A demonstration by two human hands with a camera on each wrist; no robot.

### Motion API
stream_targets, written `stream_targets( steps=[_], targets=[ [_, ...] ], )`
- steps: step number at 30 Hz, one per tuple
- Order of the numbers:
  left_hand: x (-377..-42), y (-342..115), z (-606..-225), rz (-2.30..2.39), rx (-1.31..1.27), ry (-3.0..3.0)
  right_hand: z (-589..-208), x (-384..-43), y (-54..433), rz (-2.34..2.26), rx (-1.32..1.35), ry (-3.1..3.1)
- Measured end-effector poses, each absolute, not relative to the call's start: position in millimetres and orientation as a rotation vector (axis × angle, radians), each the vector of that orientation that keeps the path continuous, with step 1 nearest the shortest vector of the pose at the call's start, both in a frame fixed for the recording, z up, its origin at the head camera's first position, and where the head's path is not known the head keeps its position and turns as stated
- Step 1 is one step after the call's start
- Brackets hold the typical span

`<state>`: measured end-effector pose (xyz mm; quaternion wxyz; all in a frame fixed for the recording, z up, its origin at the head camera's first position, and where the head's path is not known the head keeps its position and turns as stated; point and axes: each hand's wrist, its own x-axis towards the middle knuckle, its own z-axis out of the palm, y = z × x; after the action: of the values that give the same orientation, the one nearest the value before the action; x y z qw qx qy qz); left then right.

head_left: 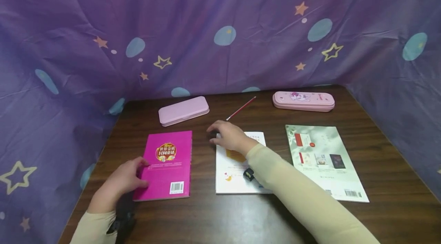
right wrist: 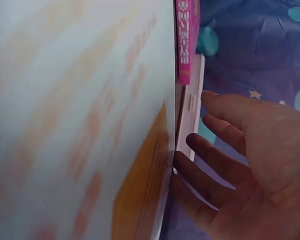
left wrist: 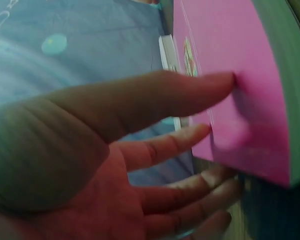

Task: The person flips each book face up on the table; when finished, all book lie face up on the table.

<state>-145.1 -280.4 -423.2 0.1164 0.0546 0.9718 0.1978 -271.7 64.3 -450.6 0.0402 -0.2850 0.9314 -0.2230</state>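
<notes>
A magenta book (head_left: 165, 177) lies at the left of the table, its barcode toward the near edge. My left hand (head_left: 124, 179) is at its left edge; in the left wrist view the thumb (left wrist: 205, 90) and forefinger touch the cover, with the other fingers spread beside it. In the middle lies a white book (head_left: 224, 179) with orange print. My right hand (head_left: 229, 135) hovers over its far left corner, fingers loosely bent and holding nothing. In the right wrist view the fingers (right wrist: 205, 155) overlap the edge of the white book, and the palm shows bare.
Behind the books are a plain pink case (head_left: 184, 111), a red pencil (head_left: 241, 108) and a pink pencil case with a rabbit picture (head_left: 303, 101). A pale green book (head_left: 325, 175) lies at the right, partly behind my right sleeve. Purple cloth (head_left: 220, 68) hangs beyond the table (head_left: 203, 217).
</notes>
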Motion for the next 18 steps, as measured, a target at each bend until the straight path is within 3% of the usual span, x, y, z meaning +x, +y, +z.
stream_targets(
  steps=[18],
  targets=[
    [-132.6,-313.3,-429.8,0.842,0.456,2.603,-457.2,-282.1,23.9,-0.661,-1.044,2.771]
  ],
)
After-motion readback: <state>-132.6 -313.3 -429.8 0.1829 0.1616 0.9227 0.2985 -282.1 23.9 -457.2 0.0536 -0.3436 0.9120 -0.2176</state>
